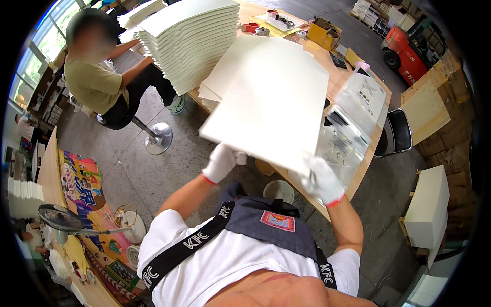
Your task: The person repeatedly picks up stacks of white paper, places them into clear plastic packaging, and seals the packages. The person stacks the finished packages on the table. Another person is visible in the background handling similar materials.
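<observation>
A large white sheet [271,115] of card or foam board is tilted over the near edge of the wooden table, its near edge toward me and slightly blurred. My left hand [221,163], in a white knitted glove with a red cuff, grips that edge from below, its fingertips partly hidden. At the near right corner my right hand [323,180], gloved the same way, is closed on the sheet. Beneath and behind it lie more white sheets [227,69]. Clear plastic bags [343,146] holding printed sheets lie right of my right hand.
A tall stack of white boards [186,43] rises at the table's far left, beside a seated person [97,77] on a stool. Tape and a yellow box [324,33] sit at the far end. A white bucket [279,191] stands below; a black chair [396,134] is right.
</observation>
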Demonstrator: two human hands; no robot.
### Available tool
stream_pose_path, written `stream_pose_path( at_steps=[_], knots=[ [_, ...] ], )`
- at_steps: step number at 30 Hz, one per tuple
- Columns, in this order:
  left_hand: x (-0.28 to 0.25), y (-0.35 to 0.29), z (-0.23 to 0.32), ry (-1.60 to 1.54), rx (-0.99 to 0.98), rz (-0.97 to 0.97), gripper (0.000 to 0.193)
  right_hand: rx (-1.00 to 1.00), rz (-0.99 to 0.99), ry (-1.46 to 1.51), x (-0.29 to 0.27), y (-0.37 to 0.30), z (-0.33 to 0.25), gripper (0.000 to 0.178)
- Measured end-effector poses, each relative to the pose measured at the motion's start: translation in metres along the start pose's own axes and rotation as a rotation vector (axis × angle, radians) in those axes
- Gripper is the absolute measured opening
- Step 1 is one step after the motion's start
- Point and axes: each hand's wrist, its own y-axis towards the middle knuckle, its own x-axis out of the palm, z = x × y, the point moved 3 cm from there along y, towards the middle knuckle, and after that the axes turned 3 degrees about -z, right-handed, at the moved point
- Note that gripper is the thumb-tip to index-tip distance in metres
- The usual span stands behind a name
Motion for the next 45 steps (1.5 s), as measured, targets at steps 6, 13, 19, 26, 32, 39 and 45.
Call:
stream_pose_path(
  at_steps=[6,13,19,26,32,39,45],
  knots=[
    [0.033,-0.002,0.097,0.689,-0.290,0.136,0.066,-0.281,-0.005,-0.666,-0.052,-0.003,0.042,0.048],
    [0.090,0.010,0.118,0.735,-0.413,0.113,0.050,-0.639,0.150,0.057,-0.042,0.057,-0.012,0.067],
    [0.101,0.016,0.114,1.371,-0.378,0.089,0.046,-0.603,-0.035,-0.037,-0.056,0.042,-0.020,0.037],
    [0.185,0.019,-0.010,1.675,0.212,-0.331,0.094,-0.887,0.482,-0.707,0.004,-0.048,-0.014,0.057],
    [0.227,0.042,-0.102,1.803,0.247,-0.918,0.086,-0.930,0.919,-0.061,-0.070,-0.082,0.054,0.027],
    [0.205,0.145,-0.175,1.817,0.215,-0.432,0.063,-0.550,1.335,-0.667,-0.120,-0.187,0.109,0.030],
    [0.188,0.232,-0.228,0.889,-0.321,-0.509,0.044,-0.246,1.302,-1.230,-0.126,-0.197,0.165,0.026]
  ],
)
